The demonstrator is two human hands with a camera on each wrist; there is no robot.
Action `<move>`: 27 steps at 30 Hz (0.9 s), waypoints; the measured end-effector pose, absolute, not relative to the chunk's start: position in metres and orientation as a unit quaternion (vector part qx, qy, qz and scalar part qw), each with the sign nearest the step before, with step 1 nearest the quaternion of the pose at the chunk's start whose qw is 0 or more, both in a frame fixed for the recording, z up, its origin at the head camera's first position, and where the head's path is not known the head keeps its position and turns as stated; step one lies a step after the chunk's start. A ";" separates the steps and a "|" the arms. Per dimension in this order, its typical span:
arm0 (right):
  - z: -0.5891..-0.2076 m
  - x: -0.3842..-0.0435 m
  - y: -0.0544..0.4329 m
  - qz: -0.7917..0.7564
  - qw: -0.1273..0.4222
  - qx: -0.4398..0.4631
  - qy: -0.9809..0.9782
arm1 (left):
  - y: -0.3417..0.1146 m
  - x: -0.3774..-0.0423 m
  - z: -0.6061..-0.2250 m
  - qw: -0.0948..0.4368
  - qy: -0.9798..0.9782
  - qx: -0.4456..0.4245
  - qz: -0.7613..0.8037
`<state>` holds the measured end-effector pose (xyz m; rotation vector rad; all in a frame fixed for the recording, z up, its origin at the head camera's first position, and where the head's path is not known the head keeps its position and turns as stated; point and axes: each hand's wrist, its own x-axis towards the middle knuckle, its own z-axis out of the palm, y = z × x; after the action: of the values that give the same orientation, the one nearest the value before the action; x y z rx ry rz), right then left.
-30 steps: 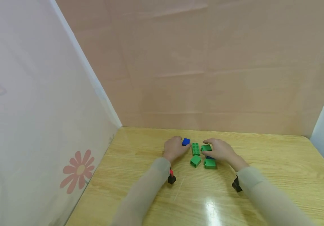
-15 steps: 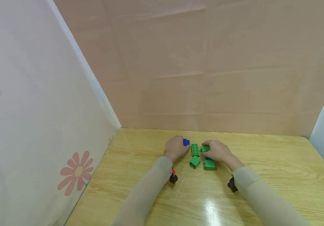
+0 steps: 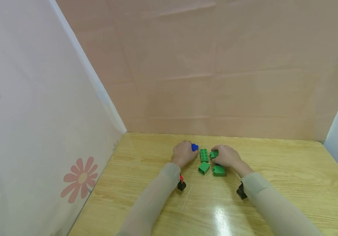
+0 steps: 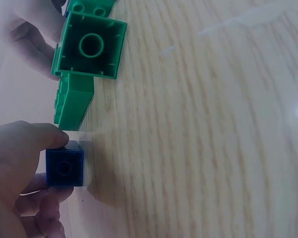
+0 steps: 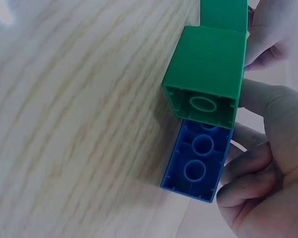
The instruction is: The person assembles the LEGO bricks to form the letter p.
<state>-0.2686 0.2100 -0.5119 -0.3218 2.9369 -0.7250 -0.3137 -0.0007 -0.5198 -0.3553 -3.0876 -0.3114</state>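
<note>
In the head view my left hand point(image 3: 184, 153) pinches a small blue brick point(image 3: 194, 147). The left wrist view shows this blue brick point(image 4: 64, 167) between thumb and fingers, its hollow underside towards the camera. My right hand point(image 3: 227, 156) has thumb and forefinger around a green brick point(image 3: 214, 154). That brick is hidden in the right wrist view, where a long blue brick point(image 5: 196, 158) lies beside the curled fingers of the right hand point(image 5: 268, 158). A nearer green brick point(image 5: 203, 64) partly covers the blue one.
Between the hands lies a long green brick point(image 3: 204, 155) with its studs up. Closer to me are a tilted green brick point(image 3: 204, 167) and another green brick point(image 3: 218, 170). All rest on a wooden table point(image 3: 145, 150), with a cloth wall point(image 3: 169, 98) behind.
My right thumb and forefinger have closed in around the green brick. The left hand has tightened on the small blue brick and turned it slightly. The other bricks stay put.
</note>
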 end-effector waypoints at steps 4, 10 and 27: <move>-0.512 -0.268 0.210 -0.238 0.054 -0.104 0.964 | -0.001 -0.313 -0.520 0.009 -0.989 -0.111 -0.094; -0.512 -0.267 0.209 -0.240 0.049 -0.104 0.964 | -0.002 -0.311 -0.523 0.015 -0.989 -0.110 -0.094; -0.509 -0.262 0.219 -0.283 0.010 -0.111 0.953 | -0.013 -0.303 -0.517 0.035 -0.982 -0.123 -0.138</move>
<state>-0.2615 0.2194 -0.5088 -0.3469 2.9749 -0.8828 -0.3031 -0.0128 -0.5173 -0.3779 -3.0178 -0.4248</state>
